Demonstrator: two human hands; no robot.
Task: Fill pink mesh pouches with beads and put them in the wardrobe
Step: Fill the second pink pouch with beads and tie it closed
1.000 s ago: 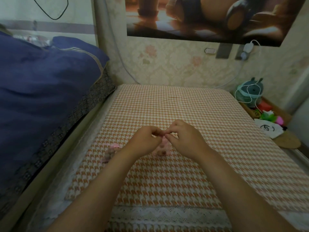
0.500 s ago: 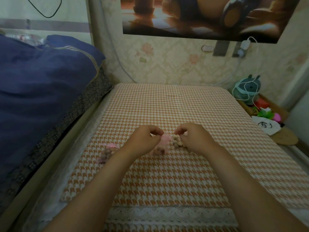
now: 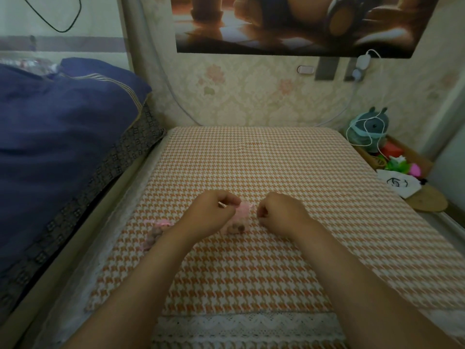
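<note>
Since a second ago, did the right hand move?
Yes: the right hand has pulled right, away from the left hand. Against the spare pouch lying on the cloth, its gap grew, and the pink pouch now shows between the hands.

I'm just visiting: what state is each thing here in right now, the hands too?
middle pouch: holds beads, top bunched, between the hands.
side pouch: holds beads, lying on the checked cloth, partly hidden.
checked cloth: spread flat.
left hand: fingers curled, pinching the middle pouch's top.
right hand: fingers curled beside that pouch; any grip is hidden.
charger: plugged in.
</note>
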